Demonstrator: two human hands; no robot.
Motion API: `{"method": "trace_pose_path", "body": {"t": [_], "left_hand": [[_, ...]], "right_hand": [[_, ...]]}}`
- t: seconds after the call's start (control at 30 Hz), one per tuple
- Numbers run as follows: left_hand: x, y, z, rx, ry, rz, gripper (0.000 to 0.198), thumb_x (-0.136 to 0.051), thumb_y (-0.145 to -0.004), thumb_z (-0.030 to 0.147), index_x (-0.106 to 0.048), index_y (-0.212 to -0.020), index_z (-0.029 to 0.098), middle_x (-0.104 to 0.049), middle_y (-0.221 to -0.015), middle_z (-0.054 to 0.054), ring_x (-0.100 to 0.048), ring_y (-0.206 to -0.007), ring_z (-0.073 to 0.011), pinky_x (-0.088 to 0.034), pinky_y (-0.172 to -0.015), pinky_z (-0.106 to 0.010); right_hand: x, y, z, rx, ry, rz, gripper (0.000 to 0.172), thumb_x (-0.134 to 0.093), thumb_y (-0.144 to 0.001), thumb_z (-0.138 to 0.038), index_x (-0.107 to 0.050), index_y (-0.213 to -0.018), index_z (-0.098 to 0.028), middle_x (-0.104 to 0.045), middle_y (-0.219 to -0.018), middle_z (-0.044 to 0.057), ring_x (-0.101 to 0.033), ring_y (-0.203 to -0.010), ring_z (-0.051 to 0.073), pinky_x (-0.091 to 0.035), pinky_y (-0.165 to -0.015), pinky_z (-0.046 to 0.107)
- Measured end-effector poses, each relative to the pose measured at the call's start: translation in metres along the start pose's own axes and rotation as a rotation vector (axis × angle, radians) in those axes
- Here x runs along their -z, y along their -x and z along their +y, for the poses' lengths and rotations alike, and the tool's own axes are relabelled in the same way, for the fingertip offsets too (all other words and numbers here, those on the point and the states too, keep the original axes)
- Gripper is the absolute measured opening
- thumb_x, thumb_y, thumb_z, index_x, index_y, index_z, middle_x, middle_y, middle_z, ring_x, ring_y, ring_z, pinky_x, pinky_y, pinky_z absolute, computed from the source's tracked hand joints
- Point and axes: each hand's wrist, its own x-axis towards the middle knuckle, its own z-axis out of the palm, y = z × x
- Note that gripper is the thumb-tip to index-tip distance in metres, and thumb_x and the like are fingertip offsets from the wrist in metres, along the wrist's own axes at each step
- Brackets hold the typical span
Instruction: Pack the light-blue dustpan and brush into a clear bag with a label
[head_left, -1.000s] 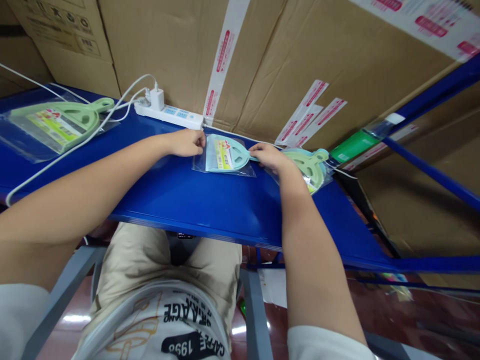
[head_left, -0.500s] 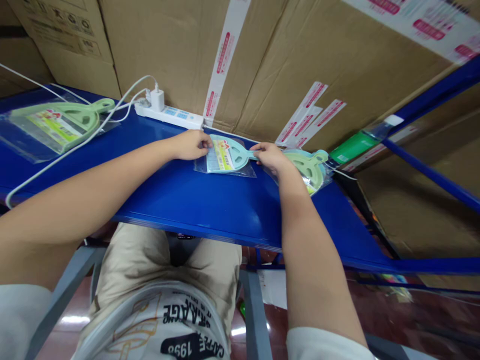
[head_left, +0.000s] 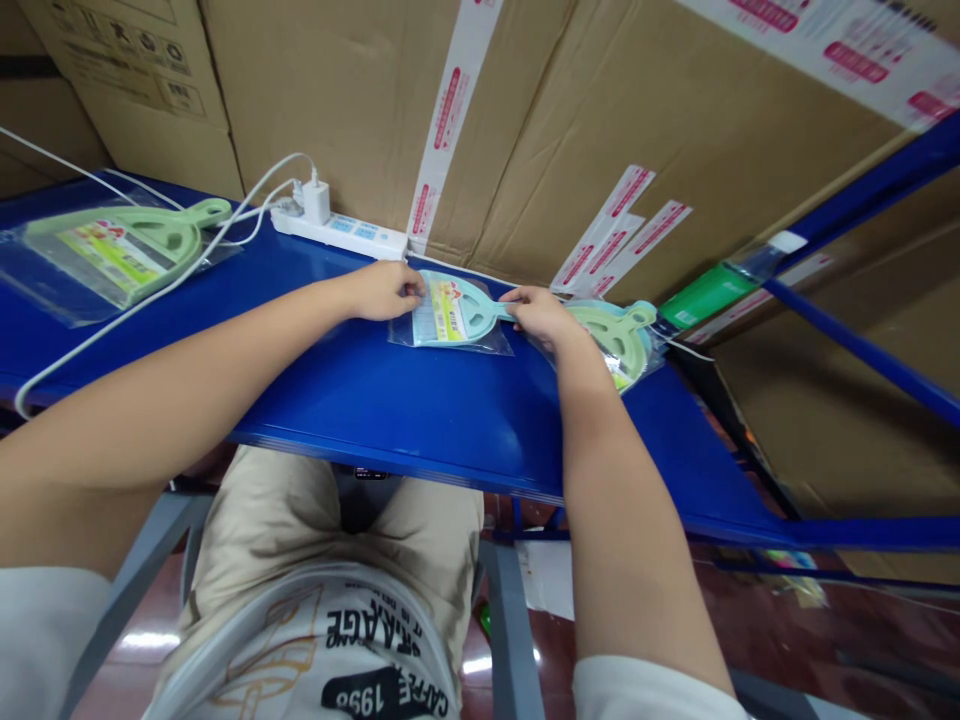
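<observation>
A small light-blue dustpan in a clear plastic bag lies on the blue shelf. My left hand pinches the bag's left edge. My right hand grips the dustpan's handle end through the bag. Just right of that hand lies a green bagged dustpan, partly hidden by my wrist.
Another green bagged dustpan lies at the shelf's far left. A white power strip with a charger and white cables sits against the cardboard boxes behind. A green packet leans at the right.
My left hand slid slightly right onto the bag's edge; the blue dustpan shifted a little. My right hand stays on the handle end.
</observation>
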Motion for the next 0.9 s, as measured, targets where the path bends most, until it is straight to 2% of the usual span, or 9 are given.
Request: {"method": "trace_pose_path", "body": {"t": [0.2, 0.5, 0.73, 0.9], "left_hand": [[0.008, 0.004, -0.006, 0.082, 0.111, -0.095, 0.040, -0.066, -0.085, 0.032, -0.076, -0.120, 0.017, -0.079, -0.102, -0.007, -0.074, -0.098, -0.0216, -0.054, -0.093, -0.031], [0.008, 0.003, -0.015, 0.045, 0.121, -0.143, 0.029, -0.066, -0.079, 0.035, -0.077, -0.103, 0.022, -0.079, -0.095, -0.003, -0.072, -0.094, -0.0196, -0.051, -0.086, -0.027], [0.010, 0.005, -0.015, -0.004, 0.087, -0.145, 0.035, -0.062, -0.081, 0.032, -0.075, -0.112, 0.020, -0.074, -0.084, 0.000, -0.068, -0.078, -0.0159, -0.051, -0.079, -0.025], [0.010, 0.006, -0.012, -0.002, 0.102, -0.158, 0.042, -0.061, -0.083, 0.031, -0.072, -0.122, 0.020, -0.076, -0.089, -0.002, -0.070, -0.082, -0.0181, -0.051, -0.082, -0.027]], "right_hand": [[0.002, -0.001, 0.001, -0.034, -0.033, 0.041, 0.029, -0.058, -0.081, 0.008, -0.069, -0.089, -0.018, -0.055, -0.064, -0.004, -0.051, -0.057, 0.012, -0.042, -0.056, 0.021], [0.010, 0.003, -0.003, -0.140, -0.092, 0.130, 0.032, -0.057, -0.084, 0.010, -0.068, -0.097, -0.017, -0.053, -0.062, -0.006, -0.054, -0.050, 0.010, -0.046, -0.049, 0.018], [0.012, 0.006, -0.006, -0.170, -0.138, 0.184, 0.029, -0.060, -0.084, 0.011, -0.062, -0.084, -0.018, -0.053, -0.060, -0.006, -0.054, -0.050, 0.009, -0.049, -0.051, 0.017], [0.013, 0.007, -0.005, -0.168, -0.196, 0.199, 0.032, -0.062, -0.084, 0.011, -0.059, -0.078, -0.019, -0.054, -0.062, -0.006, -0.056, -0.052, 0.007, -0.051, -0.053, 0.014]]}}
